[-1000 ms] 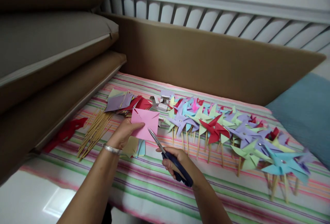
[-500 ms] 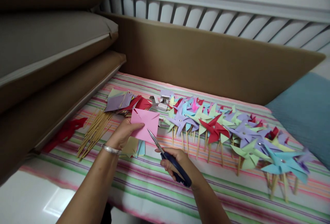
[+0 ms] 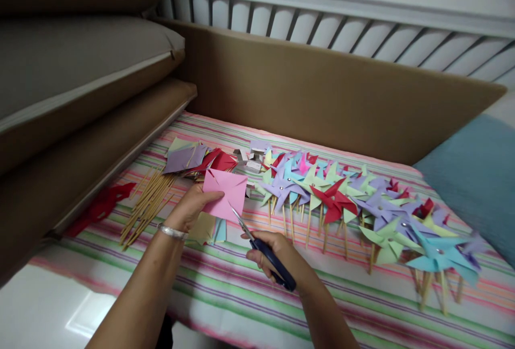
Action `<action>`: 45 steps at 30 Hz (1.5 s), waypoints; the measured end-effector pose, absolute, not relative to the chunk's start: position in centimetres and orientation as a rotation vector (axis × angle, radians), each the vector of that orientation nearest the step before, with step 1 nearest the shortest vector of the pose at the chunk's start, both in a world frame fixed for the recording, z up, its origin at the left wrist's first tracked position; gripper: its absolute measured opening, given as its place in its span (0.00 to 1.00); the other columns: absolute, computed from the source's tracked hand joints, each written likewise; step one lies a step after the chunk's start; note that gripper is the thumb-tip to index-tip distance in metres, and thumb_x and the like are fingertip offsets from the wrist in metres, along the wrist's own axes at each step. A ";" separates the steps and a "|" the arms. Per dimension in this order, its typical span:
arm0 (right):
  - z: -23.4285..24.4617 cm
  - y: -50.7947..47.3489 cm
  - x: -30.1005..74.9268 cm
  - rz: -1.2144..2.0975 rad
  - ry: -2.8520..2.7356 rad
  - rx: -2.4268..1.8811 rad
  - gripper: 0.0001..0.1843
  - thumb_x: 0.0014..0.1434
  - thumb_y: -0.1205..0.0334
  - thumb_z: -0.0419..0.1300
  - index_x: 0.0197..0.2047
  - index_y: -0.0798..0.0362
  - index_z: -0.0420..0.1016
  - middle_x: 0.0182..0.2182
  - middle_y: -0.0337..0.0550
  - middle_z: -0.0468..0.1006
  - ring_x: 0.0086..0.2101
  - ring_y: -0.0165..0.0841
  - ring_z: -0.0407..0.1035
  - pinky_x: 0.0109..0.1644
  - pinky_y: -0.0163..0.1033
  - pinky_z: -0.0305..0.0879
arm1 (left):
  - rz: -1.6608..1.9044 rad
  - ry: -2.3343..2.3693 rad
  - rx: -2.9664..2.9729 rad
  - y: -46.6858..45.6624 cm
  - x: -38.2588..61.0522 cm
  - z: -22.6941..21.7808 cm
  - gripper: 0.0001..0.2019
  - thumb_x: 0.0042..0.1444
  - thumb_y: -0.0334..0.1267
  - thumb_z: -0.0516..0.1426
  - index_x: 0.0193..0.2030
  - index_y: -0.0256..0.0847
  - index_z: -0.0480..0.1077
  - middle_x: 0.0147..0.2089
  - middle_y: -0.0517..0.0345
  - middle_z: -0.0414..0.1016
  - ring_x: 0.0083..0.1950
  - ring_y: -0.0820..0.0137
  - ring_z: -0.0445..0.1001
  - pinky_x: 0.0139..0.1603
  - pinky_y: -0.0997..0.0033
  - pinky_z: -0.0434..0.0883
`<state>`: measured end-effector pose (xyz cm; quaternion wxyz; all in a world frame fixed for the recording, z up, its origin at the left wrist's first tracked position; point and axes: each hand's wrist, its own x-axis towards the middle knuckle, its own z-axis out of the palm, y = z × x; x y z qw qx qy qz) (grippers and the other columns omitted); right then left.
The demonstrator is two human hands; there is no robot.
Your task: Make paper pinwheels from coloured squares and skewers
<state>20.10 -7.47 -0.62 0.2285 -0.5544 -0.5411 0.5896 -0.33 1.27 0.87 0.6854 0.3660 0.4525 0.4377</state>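
Observation:
My left hand pinches a square of pink paper by its left edge, thumb on top. Slits run inward from the square's corners. My right hand is wrapped round the dark blue handles of a pair of scissors. The blades look closed or nearly so, and their tip lies at the lower right part of the pink paper. Yellow and blue paper pieces lie on the cloth below the square, partly behind my left hand. Just beyond it rests a pile of red paper sheets.
Many paper pinwheels on sticks spread across the right of the striped cloth. Wooden sticks, a red bag and purple sheets lie left. Small boxes sit mid-back. Stacked cushions and a brown panel border the area.
The scissors and my right hand have shifted slightly left and down. The pink paper has moved a little to the left with my left hand, still held.

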 end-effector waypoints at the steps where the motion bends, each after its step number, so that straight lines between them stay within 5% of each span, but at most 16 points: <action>1: -0.6 -7.5 20.5 1.622 -1.542 -1.525 0.20 0.50 0.57 0.59 0.47 0.55 0.70 0.11 0.27 0.60 0.12 0.22 0.55 0.15 0.28 0.53 | 0.991 1.013 0.822 1.4 -0.5 0.8 0.16 0.35 0.35 0.65 0.36 0.34 0.75 0.32 0.53 0.78 0.31 0.69 0.74 0.33 0.72 0.67; 5: -0.1 -7.6 22.7 1.595 -1.657 -1.450 0.18 0.50 0.61 0.59 0.46 0.53 0.69 0.18 0.33 0.68 0.18 0.26 0.65 0.22 0.31 0.60 | 0.997 1.031 0.821 1.7 -0.9 0.5 0.16 0.36 0.35 0.65 0.36 0.34 0.75 0.33 0.52 0.78 0.31 0.67 0.74 0.34 0.70 0.68; 8: 0.0 -7.3 23.6 1.407 -1.517 -1.297 0.24 0.50 0.58 0.60 0.51 0.51 0.63 0.29 0.43 0.75 0.31 0.35 0.72 0.35 0.40 0.67 | 0.917 1.066 0.852 1.5 -0.5 0.5 0.14 0.34 0.35 0.65 0.32 0.34 0.75 0.31 0.51 0.78 0.30 0.66 0.74 0.33 0.69 0.68; 12: -0.3 -6.7 23.4 1.077 -1.328 -1.236 0.31 0.49 0.55 0.62 0.54 0.47 0.57 0.46 0.50 0.71 0.47 0.40 0.67 0.53 0.47 0.60 | 0.721 0.995 0.975 0.8 0.6 0.4 0.12 0.35 0.34 0.64 0.30 0.33 0.76 0.29 0.52 0.78 0.27 0.68 0.72 0.29 0.72 0.66; 18: -0.6 -6.5 22.4 1.150 -1.266 -1.280 0.29 0.47 0.60 0.63 0.52 0.49 0.60 0.35 0.41 0.72 0.37 0.34 0.68 0.44 0.40 0.65 | 0.442 0.780 1.144 -0.6 2.7 0.2 0.11 0.38 0.33 0.62 0.33 0.36 0.76 0.29 0.54 0.78 0.26 0.69 0.71 0.27 0.74 0.65; 25: -0.3 -6.5 22.4 1.114 -1.244 -1.393 0.26 0.45 0.67 0.60 0.50 0.51 0.64 0.30 0.36 0.70 0.25 0.27 0.61 0.29 0.32 0.58 | 0.424 0.722 1.071 -0.7 3.8 0.4 0.12 0.42 0.38 0.63 0.34 0.36 0.75 0.32 0.52 0.78 0.29 0.69 0.73 0.31 0.73 0.67; 32: -1.2 -5.8 22.5 0.901 -0.887 -1.220 0.25 0.48 0.60 0.61 0.50 0.51 0.62 0.42 0.45 0.70 0.37 0.35 0.67 0.38 0.37 0.63 | 0.772 0.677 0.710 -0.9 5.2 -0.2 0.10 0.44 0.40 0.63 0.33 0.39 0.75 0.33 0.54 0.78 0.32 0.69 0.75 0.36 0.69 0.71; 37: -2.1 -5.4 21.3 0.844 -0.821 -1.197 0.25 0.47 0.60 0.61 0.49 0.51 0.61 0.46 0.47 0.70 0.42 0.38 0.67 0.43 0.41 0.64 | 0.897 0.678 0.644 -2.4 8.1 -1.1 0.18 0.41 0.38 0.65 0.42 0.37 0.74 0.41 0.50 0.78 0.40 0.65 0.75 0.44 0.68 0.70; 45: -1.9 -5.5 20.7 0.937 -0.852 -1.316 0.26 0.46 0.60 0.62 0.49 0.51 0.63 0.31 0.38 0.70 0.27 0.30 0.64 0.27 0.34 0.62 | 1.022 0.881 0.727 -1.2 7.1 -1.3 0.19 0.39 0.36 0.65 0.41 0.32 0.74 0.38 0.48 0.79 0.37 0.64 0.75 0.42 0.67 0.69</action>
